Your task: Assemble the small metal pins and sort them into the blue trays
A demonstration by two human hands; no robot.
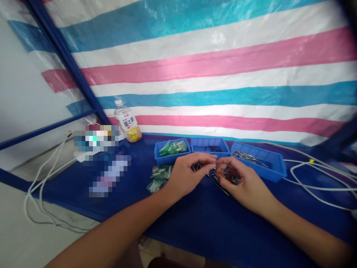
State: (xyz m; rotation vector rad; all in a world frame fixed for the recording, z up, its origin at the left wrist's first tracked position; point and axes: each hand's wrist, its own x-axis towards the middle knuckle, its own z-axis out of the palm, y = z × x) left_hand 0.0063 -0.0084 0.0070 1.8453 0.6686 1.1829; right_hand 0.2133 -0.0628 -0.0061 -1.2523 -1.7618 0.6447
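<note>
My left hand [186, 172] is closed in a pinch, thumb against fingertips, above the blue table. Close beside it, nearly touching, my right hand [241, 181] has its fingers curled together. Whatever either hand pinches is too small and hidden to make out. Thin dark metal pieces [223, 189] show just below the right fingers; I cannot tell whether they are held or lying there. Partly behind both hands is a pile of small dark and silvery metal parts [197, 167]. Small clear bags with parts inside [157, 182] lie left of my left hand.
Behind the hands stand three blue bins: one with green bags [173, 147], one with dark parts [209, 148], one with long thin metal pieces [249, 158]. A drink bottle [128, 123] stands at back left. White cables [315, 188] lie at right. Striped sheeting [212, 67] hangs behind.
</note>
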